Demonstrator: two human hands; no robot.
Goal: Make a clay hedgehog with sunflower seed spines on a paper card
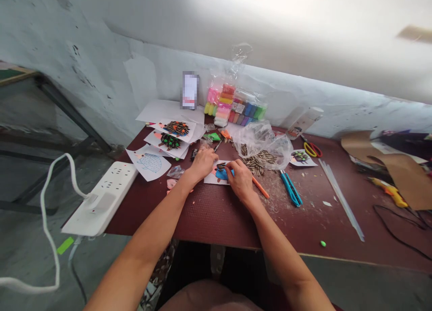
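A small white card (209, 178) with a blue clay shape (222, 174) and a few dark seeds on it lies at the middle of the table. My left hand (203, 163) rests at the card's upper left, fingers bent together; what they hold, if anything, is too small to tell. On the right side of the card, my right hand (240, 178) has thumb and fingertips pinched at the edge of the blue clay, hiding whatever is between them. A pile of striped seeds (259, 161) spills from a clear plastic bag (278, 150) just beyond my right hand.
Finished seed-covered cards (185, 148) and a hedgehog drawing (148, 162) lie left. Clay packs (224, 106) and a phone (189, 90) stand behind. An orange stick (261, 187), blue cutter (290, 188), scissors (312, 150) and clear sticks (341, 200) lie right; a power strip (101, 198) is left.
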